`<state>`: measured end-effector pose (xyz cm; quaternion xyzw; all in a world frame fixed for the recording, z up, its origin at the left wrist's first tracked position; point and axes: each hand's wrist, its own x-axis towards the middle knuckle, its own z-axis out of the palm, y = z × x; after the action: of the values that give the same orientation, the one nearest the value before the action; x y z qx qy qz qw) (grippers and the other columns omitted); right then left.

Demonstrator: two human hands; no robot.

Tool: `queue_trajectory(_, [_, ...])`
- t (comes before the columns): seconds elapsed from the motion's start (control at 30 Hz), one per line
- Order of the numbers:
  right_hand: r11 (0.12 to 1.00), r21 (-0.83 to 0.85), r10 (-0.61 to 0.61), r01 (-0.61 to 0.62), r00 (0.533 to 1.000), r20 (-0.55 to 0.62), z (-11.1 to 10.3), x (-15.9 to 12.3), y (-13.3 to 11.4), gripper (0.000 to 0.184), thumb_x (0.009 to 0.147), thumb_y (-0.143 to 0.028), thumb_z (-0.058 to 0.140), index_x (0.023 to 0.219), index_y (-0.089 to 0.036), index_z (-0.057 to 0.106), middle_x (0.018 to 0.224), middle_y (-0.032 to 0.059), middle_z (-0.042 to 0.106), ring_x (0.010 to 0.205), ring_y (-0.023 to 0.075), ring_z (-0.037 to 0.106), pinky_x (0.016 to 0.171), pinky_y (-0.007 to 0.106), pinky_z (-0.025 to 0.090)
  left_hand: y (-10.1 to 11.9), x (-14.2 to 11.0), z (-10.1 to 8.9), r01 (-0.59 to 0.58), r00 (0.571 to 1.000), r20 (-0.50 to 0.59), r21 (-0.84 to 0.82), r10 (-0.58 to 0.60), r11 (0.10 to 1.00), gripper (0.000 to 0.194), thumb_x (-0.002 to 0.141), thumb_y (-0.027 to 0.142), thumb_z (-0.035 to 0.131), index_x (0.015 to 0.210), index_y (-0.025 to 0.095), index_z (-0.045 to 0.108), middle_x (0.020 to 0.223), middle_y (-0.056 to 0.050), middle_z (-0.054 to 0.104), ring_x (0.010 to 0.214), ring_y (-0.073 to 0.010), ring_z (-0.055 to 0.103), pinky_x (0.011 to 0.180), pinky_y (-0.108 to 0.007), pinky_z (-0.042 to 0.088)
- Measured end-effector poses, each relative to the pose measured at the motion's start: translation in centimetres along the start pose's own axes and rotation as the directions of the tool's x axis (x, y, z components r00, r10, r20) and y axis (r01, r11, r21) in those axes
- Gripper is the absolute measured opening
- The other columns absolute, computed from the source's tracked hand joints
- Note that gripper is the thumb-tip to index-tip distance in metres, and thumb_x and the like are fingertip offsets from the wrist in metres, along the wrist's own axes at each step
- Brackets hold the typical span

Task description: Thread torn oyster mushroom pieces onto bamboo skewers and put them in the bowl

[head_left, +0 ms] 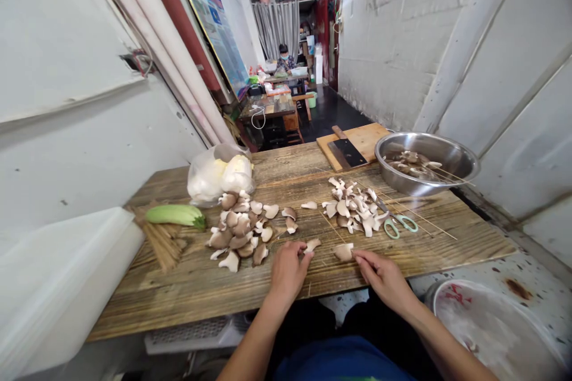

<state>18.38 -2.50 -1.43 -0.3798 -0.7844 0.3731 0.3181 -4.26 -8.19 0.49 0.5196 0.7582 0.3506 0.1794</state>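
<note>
My left hand (288, 270) is closed at the front of the wooden table, its thumb and fingers on a small oyster mushroom piece (313, 244). Opposite it, my right hand (383, 276) pinches the edge of a wider oyster mushroom piece (343, 251). A heap of grey-brown oyster mushrooms (241, 227) lies beyond my left hand. To the right is a second pile of paler torn mushroom pieces (353, 208). Scissors with pale green handles (399, 225) rest against that pile, near thin bamboo skewers (429, 221).
A steel bowl (413, 187) holds mushrooms and skewers, beside a cleaver (348, 153) on a cutting board (372, 138). At left are a bagged pale vegetable (201, 181), a green gourd (172, 214) over a skewer bundle (163, 250), and white foam boxes (84, 273). A person (285, 60) sits far back.
</note>
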Motion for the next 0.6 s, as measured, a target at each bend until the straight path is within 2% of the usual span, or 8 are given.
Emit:
queue_trajectory(0.07, [1.0, 0.006, 0.003, -0.004, 0.999, 0.045, -0.2, -0.6, 0.1, 0.031, 0.091, -0.033, 0.042, 0.104, -0.018, 0.066, 0.076, 0.0032, 0.07, 0.07, 0.017, 0.065, 0.064, 0.025, 0.05, -0.1, 0.1, 0.3, 0.014, 1.0, -0.008, 0.031, -0.013, 0.999, 0.011, 0.069, 0.025, 0.063, 0.076, 0.019, 0.069, 0.076, -0.007, 0.064, 0.073, -0.0204, 0.056, 0.07, -0.032, 0.04])
queue_trajectory(0.13, [1.0, 0.007, 0.012, -0.013, 0.995, 0.102, -0.6, -1.2, -0.1, 0.032, 0.092, -0.033, 0.041, 0.105, -0.019, 0.066, 0.074, 0.0023, 0.068, 0.069, 0.0163, 0.064, 0.064, 0.024, 0.049, -0.4, 0.3, 0.5, 0.036, 0.999, -0.006, -0.006, -0.036, 0.999, 0.009, 0.069, 0.023, 0.062, 0.074, 0.018, 0.069, 0.075, -0.006, 0.065, 0.07, -0.019, 0.057, 0.068, -0.031, 0.041])
queue_trajectory(0.27, [1.0, 0.011, 0.011, -0.013, 0.977, 0.212, -1.3, -2.2, -1.2, 0.032, 0.093, -0.033, 0.039, 0.099, -0.019, 0.067, 0.075, 0.002, 0.067, 0.07, 0.0151, 0.062, 0.067, 0.022, 0.047, -1.2, 0.8, 0.5, 0.13, 0.99, -0.02, -0.281, -0.141, 0.951, 0.016, 0.071, 0.03, 0.061, 0.077, 0.017, 0.067, 0.07, -0.004, 0.067, 0.065, -0.017, 0.06, 0.064, -0.028, 0.044])
queue_trajectory(0.43, [0.999, 0.039, -0.008, -0.004, 0.953, 0.303, -1.2, -2.6, -2.4, 0.031, 0.094, -0.031, 0.037, 0.098, -0.02, 0.066, 0.082, 0.0024, 0.068, 0.075, 0.0152, 0.062, 0.071, 0.022, 0.045, -1.0, 1.3, 0.9, 0.272, 0.955, 0.083, -0.624, -0.285, 0.733, 0.028, 0.063, 0.034, 0.071, 0.079, 0.011, 0.066, 0.064, -0.005, 0.067, 0.059, -0.0148, 0.061, 0.057, -0.025, 0.047])
queue_trajectory(0.6, [0.999, 0.045, -0.014, 0.001, 0.955, 0.298, -0.8, -2.3, -2.4, 0.031, 0.094, -0.029, 0.036, 0.103, -0.021, 0.065, 0.083, 0.0024, 0.068, 0.075, 0.0147, 0.062, 0.07, 0.022, 0.044, -0.1, 1.3, 0.7, 0.324, 0.932, 0.164, -0.78, -0.324, 0.536, 0.038, 0.055, 0.031, 0.079, 0.083, 0.01, 0.067, 0.071, -0.007, 0.07, 0.062, -0.013, 0.064, 0.067, -0.026, 0.052])
